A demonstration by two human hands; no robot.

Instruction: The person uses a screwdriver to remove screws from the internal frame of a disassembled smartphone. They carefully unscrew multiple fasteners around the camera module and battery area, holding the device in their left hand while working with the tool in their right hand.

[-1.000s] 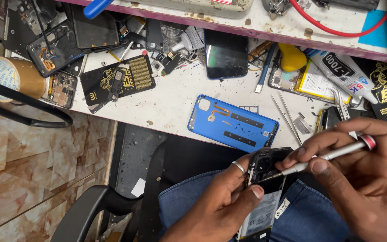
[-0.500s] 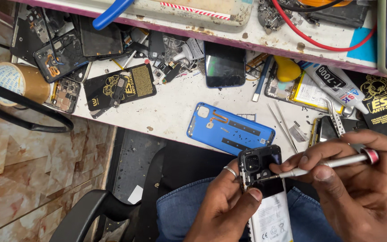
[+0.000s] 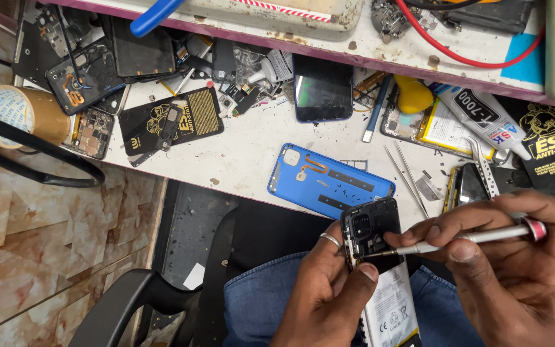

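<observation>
Cluttered bench (image 3: 252, 144) beyond, we are clamping left hand (image 3: 325, 292) on the opened phone (image 3: 374, 257), right hand (image 3: 515, 270) fingers pinching the screwdriver (image 3: 470, 239); keeping its tip square matters.

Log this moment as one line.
left hand: holds opened phone | right hand: holds screwdriver, tip on phone | blue back cover: on bench

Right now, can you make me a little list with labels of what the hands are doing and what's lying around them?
left hand: holds an opened phone, back cover off, battery showing
right hand: holds a silver screwdriver, tip touching the phone's left edge
blue back cover: lies inside-up on the white workbench, just above the phone
tweezers: right of the blue cover
glue tube: far right, nozzle pointing right
tape roll: at the bench's left end
phone with dark screen: lying above the blue cover
</observation>
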